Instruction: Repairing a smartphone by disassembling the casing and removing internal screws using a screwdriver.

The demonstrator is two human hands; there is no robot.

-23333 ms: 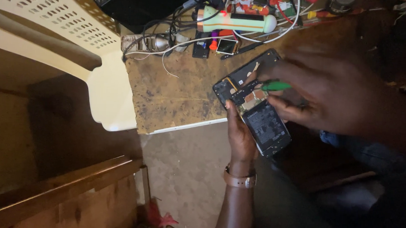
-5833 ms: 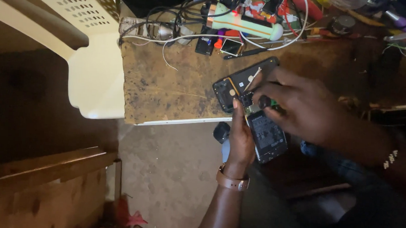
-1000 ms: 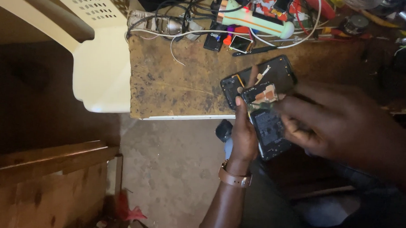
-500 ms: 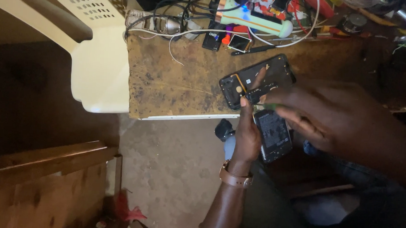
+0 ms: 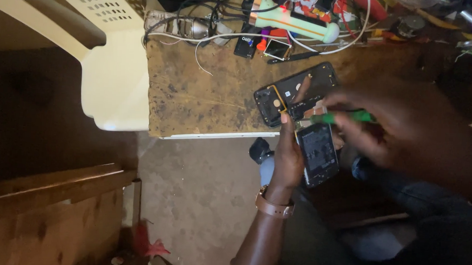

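Workbench (image 5: pixel 195 100): I see worn wood, with a pale plastic chair (image 5: pixel 112 86) beside it.
Opened phone (image 5: pixel 316 151): just off the bench's near edge.
Left hand (image 5: pixel 287 155): wrapped around the phone's side.
Right hand (image 5: pixel 398 127): fingers pinching a green-handled screwdriver (image 5: pixel 341 118), tip on the phone's top.

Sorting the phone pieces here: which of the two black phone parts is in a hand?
The opened black phone body, gripped by the left hand off the table edge. The black rear cover lies flat on the worn wooden table.
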